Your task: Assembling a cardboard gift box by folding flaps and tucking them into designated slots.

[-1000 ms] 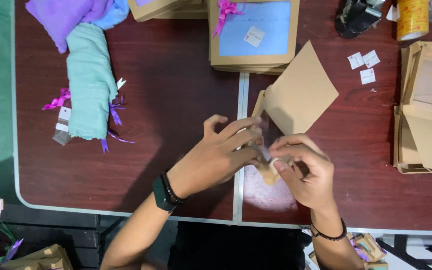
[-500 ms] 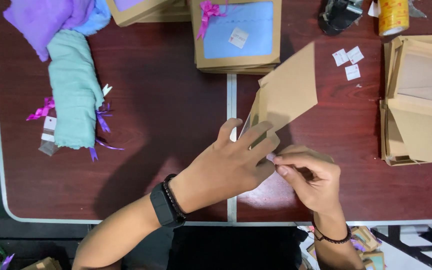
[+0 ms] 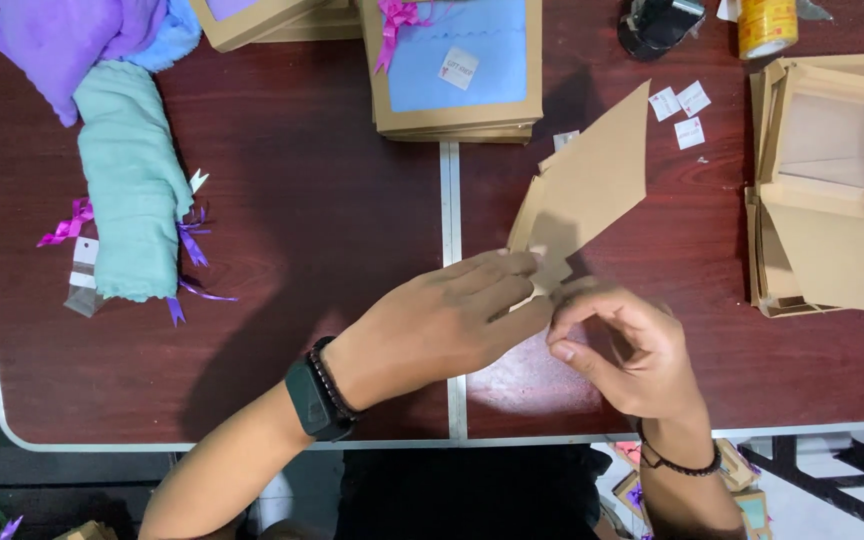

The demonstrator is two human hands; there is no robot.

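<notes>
Both hands meet near the front middle of the dark red table [image 3: 302, 250]. Lying flat with fingers straight, the left hand [image 3: 442, 325] presses the lower corner of a flat brown cardboard box blank [image 3: 587, 190], which slants up to the right. Thumb and fingertips of the right hand [image 3: 627, 345] pinch together at that corner; whatever they nip is too small to make out. Behind sits a stacked brown window box [image 3: 457, 110] showing blue cloth, a pink ribbon bow [image 3: 397, 15] and a small white label. Three small white square tags [image 3: 682, 110] lie right of it. Open empty brown box trays [image 3: 832, 180] crowd the right edge. A rolled mint green cloth [image 3: 132, 190] lies at left.
</notes>
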